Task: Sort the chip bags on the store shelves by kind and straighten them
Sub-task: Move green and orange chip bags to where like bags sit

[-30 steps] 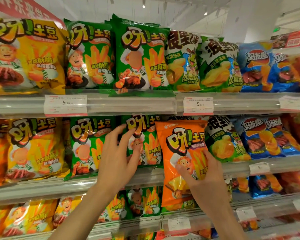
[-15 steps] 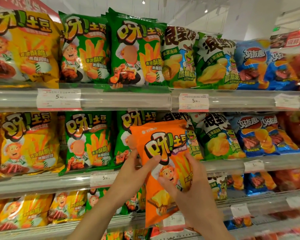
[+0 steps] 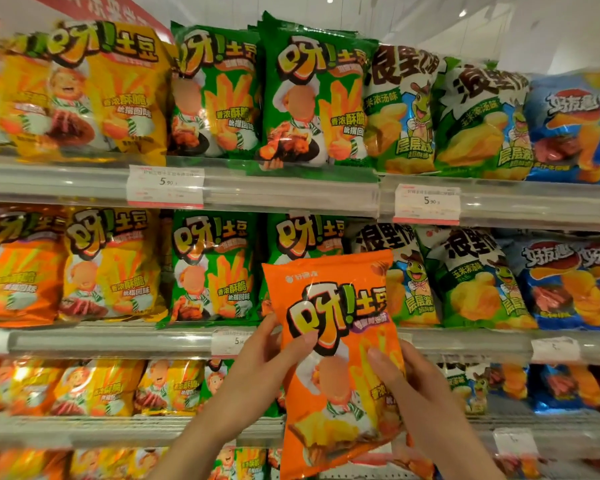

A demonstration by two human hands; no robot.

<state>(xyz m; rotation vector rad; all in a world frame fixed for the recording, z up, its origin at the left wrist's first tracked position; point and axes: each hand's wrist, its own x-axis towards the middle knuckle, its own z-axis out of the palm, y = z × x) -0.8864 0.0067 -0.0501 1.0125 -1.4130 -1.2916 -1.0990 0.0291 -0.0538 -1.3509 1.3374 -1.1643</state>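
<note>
An orange chip bag (image 3: 336, 344) is held upright in front of the middle shelf, off the shelf and towards me. My left hand (image 3: 267, 362) grips its left edge with the thumb on the front. My right hand (image 3: 416, 386) grips its right side, fingers on the front. Behind the bag stand green chip bags (image 3: 215, 268) on the middle shelf (image 3: 111, 341). More orange bags (image 3: 18, 271) stand at that shelf's far left, beside yellow bags (image 3: 111, 265).
The top shelf (image 3: 291, 192) carries yellow, green, green-and-white (image 3: 402, 112) and blue bags (image 3: 568, 126) in a row. Green-and-white and blue bags also fill the middle shelf's right side. Price tags (image 3: 165, 185) hang on the shelf rails. A lower shelf (image 3: 84, 427) holds more bags.
The orange bag has come off the middle shelf and moved left and towards me. My left hand left the green bag and took hold of the orange bag's left edge.
</note>
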